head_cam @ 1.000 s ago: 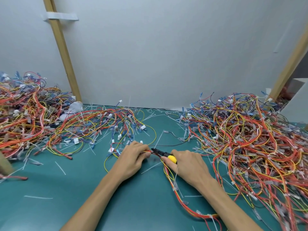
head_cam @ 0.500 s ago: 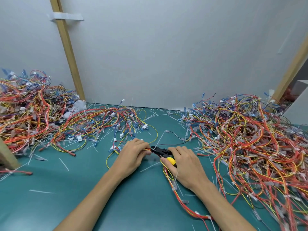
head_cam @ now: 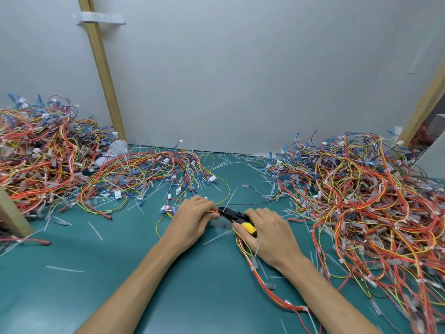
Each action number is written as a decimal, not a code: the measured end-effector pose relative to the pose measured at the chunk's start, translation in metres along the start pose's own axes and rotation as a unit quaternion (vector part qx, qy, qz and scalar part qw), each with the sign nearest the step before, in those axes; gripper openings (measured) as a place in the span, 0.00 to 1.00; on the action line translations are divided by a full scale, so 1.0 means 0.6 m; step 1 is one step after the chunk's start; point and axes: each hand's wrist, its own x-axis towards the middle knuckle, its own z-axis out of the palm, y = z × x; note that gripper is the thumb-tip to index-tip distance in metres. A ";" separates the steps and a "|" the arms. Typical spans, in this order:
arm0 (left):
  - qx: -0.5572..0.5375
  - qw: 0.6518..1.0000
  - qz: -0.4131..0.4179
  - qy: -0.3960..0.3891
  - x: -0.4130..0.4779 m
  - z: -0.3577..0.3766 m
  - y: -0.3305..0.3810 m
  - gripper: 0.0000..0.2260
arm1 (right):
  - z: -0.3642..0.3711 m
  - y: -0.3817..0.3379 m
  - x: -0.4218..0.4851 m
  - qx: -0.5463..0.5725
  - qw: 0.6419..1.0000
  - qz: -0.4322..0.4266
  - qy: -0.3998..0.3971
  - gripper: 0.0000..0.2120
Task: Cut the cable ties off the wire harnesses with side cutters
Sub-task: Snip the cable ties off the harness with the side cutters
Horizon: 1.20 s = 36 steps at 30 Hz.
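Note:
On the green table [head_cam: 120, 273] my left hand [head_cam: 190, 222] grips a bundle of red and yellow wires, a wire harness [head_cam: 260, 273] that trails back under my right hand toward the near right. My right hand [head_cam: 269, 235] holds the side cutters [head_cam: 237, 219] by their black and yellow handles. The black jaws point left and touch the bundle right at my left fingertips. The cable tie at the jaws is hidden by my fingers. White ties show further down the harness.
A big tangle of harnesses [head_cam: 361, 208] fills the right side. Another heap [head_cam: 36, 150] rises at the far left, with a flatter spread [head_cam: 149, 174] in the middle back. Cut white tie scraps [head_cam: 96, 231] lie scattered. Wooden posts [head_cam: 101, 66] stand against the grey back wall.
Both hands have stayed together on the harness; the cutter jaws have moved closer to my left fingertips. The view has shifted slightly to the left.

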 end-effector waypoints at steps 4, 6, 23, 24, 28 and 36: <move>-0.006 1.000 -0.005 0.007 -0.004 -0.001 0.001 0.04 | -0.001 -0.002 -0.001 -0.007 1.000 -0.003 -0.030 0.23; -0.008 1.000 -0.010 0.007 -0.006 -0.002 0.002 0.04 | -0.001 -0.005 -0.002 -0.014 0.999 -0.002 -0.040 0.23; -0.009 1.000 0.002 0.002 -0.001 -0.001 0.000 0.04 | 0.001 -0.004 0.004 -0.046 0.997 -0.013 -0.063 0.23; -0.009 1.000 0.002 0.002 -0.001 -0.001 0.000 0.04 | 0.001 -0.004 0.005 -0.047 0.997 -0.014 -0.063 0.23; -0.011 1.000 0.005 0.006 0.000 0.000 0.001 0.04 | 0.002 -0.002 0.006 -0.045 0.997 -0.008 -0.064 0.22; -0.010 1.000 0.010 0.008 0.010 0.003 -0.003 0.06 | -0.002 0.011 0.013 0.026 0.997 0.047 -0.046 0.24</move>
